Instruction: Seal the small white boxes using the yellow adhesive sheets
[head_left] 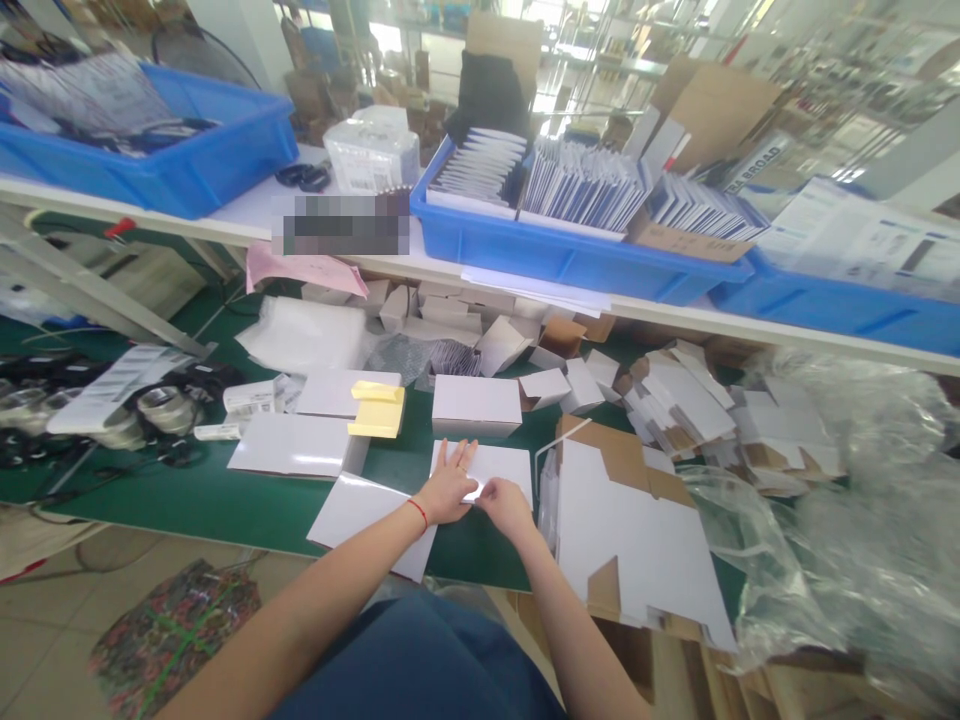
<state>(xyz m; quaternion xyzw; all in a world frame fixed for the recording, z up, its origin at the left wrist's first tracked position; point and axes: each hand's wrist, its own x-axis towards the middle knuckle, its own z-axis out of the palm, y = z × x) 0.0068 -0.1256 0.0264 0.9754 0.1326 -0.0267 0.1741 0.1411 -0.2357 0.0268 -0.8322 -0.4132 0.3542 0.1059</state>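
A white carton [506, 462] lies on the green table in front of me. My left hand [448, 487] rests flat on its top with the fingers spread. At the carton's near edge, my right hand [507, 507] is closed in a pinch, thumb and forefinger together close to my left thumb. What sits between those fingertips is too small to make out. Just behind stands another closed white box [477, 404]. To the left, a white box [360, 515] lies partly under my left forearm, and a longer white box [289, 445] is beyond it.
Yellow paper slips [379, 410] lie on a box at left. Flattened white cartons [630, 520] are stacked at right beside clear plastic wrap [840, 540]. Metal fittings [169, 410] stand far left. Above runs a shelf with blue bins [570, 250] of booklets.
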